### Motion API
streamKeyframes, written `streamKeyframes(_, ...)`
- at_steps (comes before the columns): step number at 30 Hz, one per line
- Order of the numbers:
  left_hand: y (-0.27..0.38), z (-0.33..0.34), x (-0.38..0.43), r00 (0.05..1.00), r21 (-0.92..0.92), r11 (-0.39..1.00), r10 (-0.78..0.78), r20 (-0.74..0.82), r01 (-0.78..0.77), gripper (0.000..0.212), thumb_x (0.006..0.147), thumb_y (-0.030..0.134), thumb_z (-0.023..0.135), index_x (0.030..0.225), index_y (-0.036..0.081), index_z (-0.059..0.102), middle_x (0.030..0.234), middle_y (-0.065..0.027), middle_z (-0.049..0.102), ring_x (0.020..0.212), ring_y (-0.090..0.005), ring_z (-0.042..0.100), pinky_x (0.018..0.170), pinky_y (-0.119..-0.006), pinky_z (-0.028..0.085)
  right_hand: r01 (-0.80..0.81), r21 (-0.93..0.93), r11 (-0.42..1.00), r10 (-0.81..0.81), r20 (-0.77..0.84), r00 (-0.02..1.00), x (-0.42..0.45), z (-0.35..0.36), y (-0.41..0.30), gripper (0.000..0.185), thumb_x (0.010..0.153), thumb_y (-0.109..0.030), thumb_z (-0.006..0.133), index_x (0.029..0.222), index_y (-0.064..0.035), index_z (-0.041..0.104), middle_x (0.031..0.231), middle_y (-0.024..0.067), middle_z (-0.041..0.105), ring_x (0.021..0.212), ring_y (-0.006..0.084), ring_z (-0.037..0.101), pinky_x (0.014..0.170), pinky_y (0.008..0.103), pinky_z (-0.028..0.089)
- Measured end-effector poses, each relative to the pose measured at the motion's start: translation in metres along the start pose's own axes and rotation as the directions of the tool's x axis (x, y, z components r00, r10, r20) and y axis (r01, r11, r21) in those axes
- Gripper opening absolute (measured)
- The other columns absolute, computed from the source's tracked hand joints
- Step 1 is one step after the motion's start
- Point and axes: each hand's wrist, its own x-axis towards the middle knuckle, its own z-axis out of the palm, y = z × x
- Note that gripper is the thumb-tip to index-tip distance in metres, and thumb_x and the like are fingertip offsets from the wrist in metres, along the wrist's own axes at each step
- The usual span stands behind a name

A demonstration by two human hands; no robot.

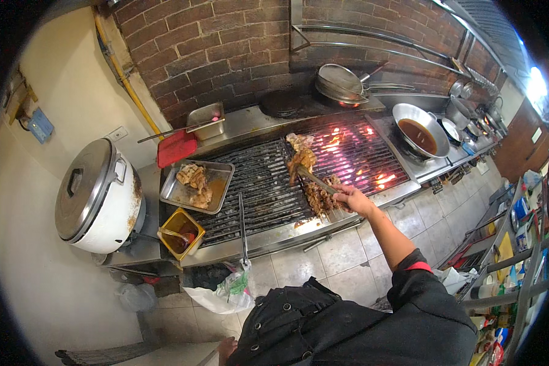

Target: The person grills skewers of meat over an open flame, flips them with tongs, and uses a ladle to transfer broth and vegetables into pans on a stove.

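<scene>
My right hand (353, 199) grips metal tongs (319, 179) above the charcoal grill (256, 187). At the tips of the tongs is a browned piece of meat (304, 158), which looks like chicken; whether it is lifted off the bars I cannot tell. A paler piece (300, 141) lies just behind it. Nearer the front edge is a row of browned meat (319, 197), partly hidden behind the tongs and my hand. My left hand (227, 347) hangs low beside my black jacket, mostly hidden, and its fingers cannot be made out.
Flames (384, 179) rise through the grill's right half. On the left are a steel tray (223, 194) of meat, a yellow-rimmed sauce container (170, 227), more tongs (242, 224) over the front edge, and a large rice cooker (105, 210). A pan (402, 114) of brown sauce stands right.
</scene>
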Motion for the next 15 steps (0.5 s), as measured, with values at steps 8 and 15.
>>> streamKeyframes(8, 0.006, -0.003, 0.002, 0.979, 0.291, 0.951, 0.151, -0.14, -0.105, 0.024, 0.089, 0.026, 0.06, 0.087, 0.002, 0.053, 0.081, -0.0129, 0.059, 0.076, -0.0286, 0.064, 0.063, -0.041, 0.053, 0.007, -0.94, 0.341, -0.399, -0.138, 0.906, -0.025, -0.017, -0.06, 0.042, 0.09, -0.012, 0.058, 0.132, -0.0099, 0.055, 0.093, 0.0244, 0.068, 0.088, 0.0363, 0.069, 0.071, 0.0469, 0.054)
streamKeyframes(15, -0.014, -0.011, 0.036, 0.995, -0.108, 0.992, 0.061, -0.078, -0.069, 0.023, 0.089, 0.021, 0.061, 0.086, 0.001, 0.053, 0.079, -0.0133, 0.058, 0.076, -0.0278, 0.064, 0.064, -0.038, 0.054, -0.225, -0.971, -0.083, -0.177, -0.208, 0.962, 0.0, 0.028, -0.057, 0.032, 0.093, -0.014, 0.05, 0.124, -0.009, 0.057, 0.102, 0.014, 0.07, 0.088, 0.0294, 0.071, 0.072, 0.04, 0.058)
